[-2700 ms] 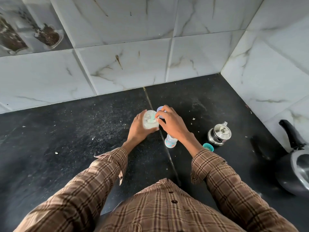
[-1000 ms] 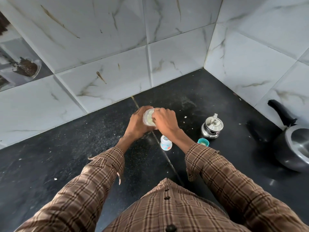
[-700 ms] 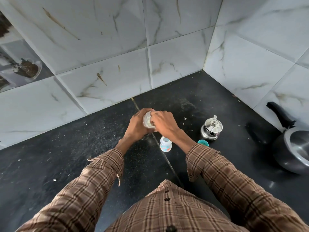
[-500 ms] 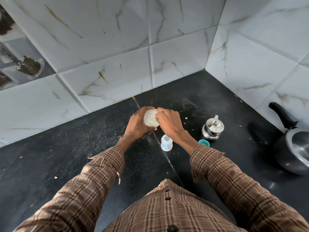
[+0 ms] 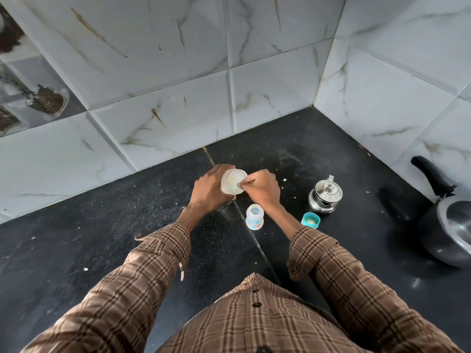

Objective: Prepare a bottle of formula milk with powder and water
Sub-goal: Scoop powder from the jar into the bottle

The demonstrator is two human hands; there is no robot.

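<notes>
Black countertop [image 5: 102,238], kettle [image 5: 325,197] at right; left hand [image 5: 209,193] wraps the small translucent powder tub [image 5: 233,184], held tilted over the counter. Right hand [image 5: 262,191] pinches a thin scoop handle at its mouth. Baby bottle [image 5: 254,217] stands open just below, near its teal cap [image 5: 310,220]; looks light, tippy, slick plastic, so grip its body low.

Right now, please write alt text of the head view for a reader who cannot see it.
On a black counter, the left hand grips a translucent powder container while the right hand reaches into its opening. Nearer stand an open baby bottle, a teal cap and a steel pot.
</notes>
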